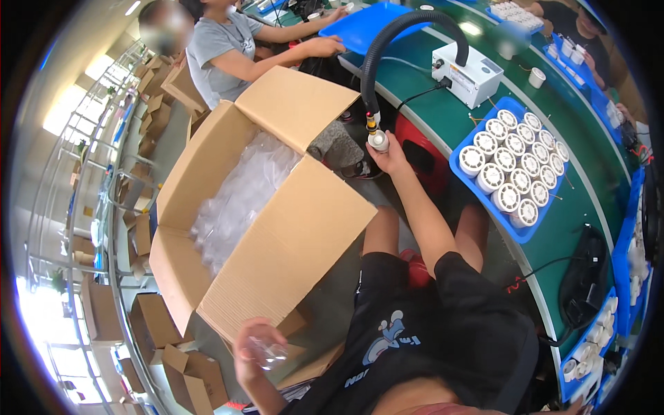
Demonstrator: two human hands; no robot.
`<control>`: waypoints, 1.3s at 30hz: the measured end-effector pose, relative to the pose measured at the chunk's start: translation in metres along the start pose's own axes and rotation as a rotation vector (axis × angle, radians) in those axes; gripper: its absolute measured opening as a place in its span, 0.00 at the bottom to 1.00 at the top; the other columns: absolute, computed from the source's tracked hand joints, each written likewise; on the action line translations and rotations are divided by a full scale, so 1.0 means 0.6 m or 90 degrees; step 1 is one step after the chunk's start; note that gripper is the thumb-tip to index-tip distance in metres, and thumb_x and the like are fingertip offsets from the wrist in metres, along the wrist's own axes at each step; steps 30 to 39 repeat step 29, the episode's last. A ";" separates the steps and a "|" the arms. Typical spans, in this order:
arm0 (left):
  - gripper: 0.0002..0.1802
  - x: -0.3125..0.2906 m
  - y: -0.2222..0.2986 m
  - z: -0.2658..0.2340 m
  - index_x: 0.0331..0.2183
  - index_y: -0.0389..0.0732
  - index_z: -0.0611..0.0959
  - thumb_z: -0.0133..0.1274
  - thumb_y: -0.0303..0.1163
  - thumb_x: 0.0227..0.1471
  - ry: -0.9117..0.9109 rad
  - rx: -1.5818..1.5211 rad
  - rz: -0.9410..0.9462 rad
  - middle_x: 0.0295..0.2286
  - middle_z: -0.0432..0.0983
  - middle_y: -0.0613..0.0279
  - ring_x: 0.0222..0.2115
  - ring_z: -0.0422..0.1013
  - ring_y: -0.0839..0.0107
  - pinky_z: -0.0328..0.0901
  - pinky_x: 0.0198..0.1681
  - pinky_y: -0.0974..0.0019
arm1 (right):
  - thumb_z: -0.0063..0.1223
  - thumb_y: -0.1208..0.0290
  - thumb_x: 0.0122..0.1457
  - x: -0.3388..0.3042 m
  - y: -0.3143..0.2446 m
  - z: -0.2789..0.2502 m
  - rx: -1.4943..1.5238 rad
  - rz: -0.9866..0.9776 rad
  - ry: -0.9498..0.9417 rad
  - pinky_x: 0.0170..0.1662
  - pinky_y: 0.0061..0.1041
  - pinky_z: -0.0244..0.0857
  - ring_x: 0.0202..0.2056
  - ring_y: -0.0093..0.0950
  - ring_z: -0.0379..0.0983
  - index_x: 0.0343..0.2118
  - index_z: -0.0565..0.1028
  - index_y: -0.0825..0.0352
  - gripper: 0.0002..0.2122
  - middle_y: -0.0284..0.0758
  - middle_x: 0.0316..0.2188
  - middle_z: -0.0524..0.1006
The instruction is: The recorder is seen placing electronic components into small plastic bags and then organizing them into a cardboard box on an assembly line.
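Observation:
Near the lower edge my left hand (252, 346) is closed around a clear plastic cup-like cover (270, 353). My right hand (390, 158) reaches out ahead and grips a white cylindrical part (378, 141) from the side. That part sits right below the end fitting of a black corrugated hose (377, 61); whether the two touch, I cannot tell. To the left of my right arm stands an open cardboard box (283, 242), with many clear plastic covers (245, 190) piled inside.
A blue tray (523, 236) of white round parts lies on the green bench (546, 252). Behind it, the hose's grey-white box unit (467, 76) trails a cable. A black bag-like item (584, 277) lies nearer. Ahead, a person in grey (228, 59) holds a blue tray (373, 28).

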State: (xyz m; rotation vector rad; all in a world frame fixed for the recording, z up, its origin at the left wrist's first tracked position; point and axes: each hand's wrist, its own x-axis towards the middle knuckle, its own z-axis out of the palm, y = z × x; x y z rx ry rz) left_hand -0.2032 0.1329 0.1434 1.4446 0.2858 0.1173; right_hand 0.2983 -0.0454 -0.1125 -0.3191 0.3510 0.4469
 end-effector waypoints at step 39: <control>0.38 0.638 -0.450 0.337 0.51 0.33 0.66 0.67 0.39 0.44 0.007 0.100 0.082 0.43 0.71 0.51 0.44 0.68 0.66 0.65 0.49 0.66 | 0.43 0.55 0.65 -0.544 0.001 -0.379 -0.071 0.083 0.093 0.41 0.41 0.76 0.41 0.37 0.76 0.47 0.69 0.59 0.15 0.39 0.42 0.77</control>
